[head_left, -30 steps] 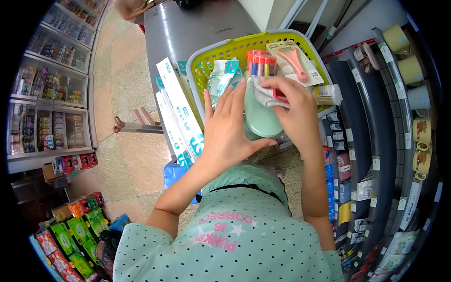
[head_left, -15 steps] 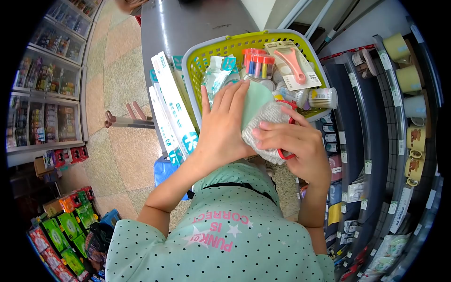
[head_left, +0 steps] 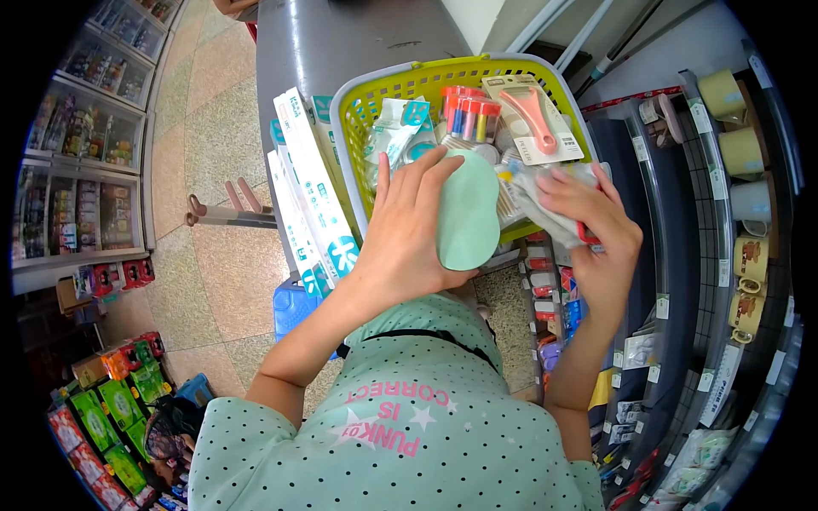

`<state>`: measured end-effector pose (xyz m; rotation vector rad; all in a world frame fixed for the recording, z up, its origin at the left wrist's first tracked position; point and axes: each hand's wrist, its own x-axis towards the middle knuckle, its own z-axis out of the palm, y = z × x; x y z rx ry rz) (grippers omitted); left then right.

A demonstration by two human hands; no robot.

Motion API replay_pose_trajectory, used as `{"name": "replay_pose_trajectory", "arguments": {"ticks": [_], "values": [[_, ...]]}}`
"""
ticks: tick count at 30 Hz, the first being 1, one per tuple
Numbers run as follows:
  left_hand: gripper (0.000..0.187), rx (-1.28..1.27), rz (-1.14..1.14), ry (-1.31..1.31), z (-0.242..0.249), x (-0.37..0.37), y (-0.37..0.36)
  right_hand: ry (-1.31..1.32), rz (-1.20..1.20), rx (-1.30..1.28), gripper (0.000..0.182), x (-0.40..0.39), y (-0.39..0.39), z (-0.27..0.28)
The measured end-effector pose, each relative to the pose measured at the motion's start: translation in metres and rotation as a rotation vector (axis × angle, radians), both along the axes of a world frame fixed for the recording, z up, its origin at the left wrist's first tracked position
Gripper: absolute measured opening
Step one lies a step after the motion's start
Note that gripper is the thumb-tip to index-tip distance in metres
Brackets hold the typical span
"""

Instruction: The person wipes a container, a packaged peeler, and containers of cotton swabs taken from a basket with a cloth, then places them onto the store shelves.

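Note:
My left hand (head_left: 411, 213) is closed around a smooth mint-green object (head_left: 469, 209) with a rounded, waisted outline; its exact kind does not show. It is held above the near edge of the yellow-green basket (head_left: 351, 109). In my right hand (head_left: 601, 217) is a grey cloth (head_left: 550, 209) with red edging, over the basket's right near corner. Inside the basket lie a carded peeler (head_left: 532, 119), a red-lidded pack of colored tubes (head_left: 471, 115) and a white-and-teal packet (head_left: 399, 128). The cloth and my right hand partly hide round tubs there.
The basket rests on a grey counter (head_left: 366, 34). Long white-and-teal boxes (head_left: 315, 187) stand along its left side. Shelves with mugs (head_left: 751, 260) and packets rise at the right. A blue stool (head_left: 296, 308) is on the tiled floor at lower left.
My right hand has moved right with the grey cloth, away from the mint-green object. More of that object's face now shows in my left hand, which has stayed nearly in place.

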<state>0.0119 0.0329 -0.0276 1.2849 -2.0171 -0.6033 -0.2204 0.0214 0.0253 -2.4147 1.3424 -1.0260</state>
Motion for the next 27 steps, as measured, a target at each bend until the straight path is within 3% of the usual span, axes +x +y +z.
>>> {"name": "replay_pose_trajectory", "arguments": {"ticks": [7,16,21,25,27], "values": [[0.117,-0.021,0.004,0.046,-0.004,-0.001,0.001,0.040,0.179,-0.097,0.033,0.052,-0.037,-0.034],[0.112,-0.007,-0.013,0.073,-0.003,0.000,-0.001,0.231,-0.020,-0.051,0.036,0.008,-0.035,-0.022],[0.111,0.000,-0.006,0.076,-0.004,-0.001,-0.002,0.077,0.085,-0.171,0.035,0.038,-0.028,-0.019],[0.110,0.015,-0.006,0.090,-0.006,-0.001,-0.002,0.045,0.098,-0.077,0.028,0.047,-0.035,-0.039],[0.110,0.006,-0.016,0.105,-0.007,-0.001,-0.004,0.130,0.002,-0.014,0.037,0.033,-0.043,-0.038]]}}
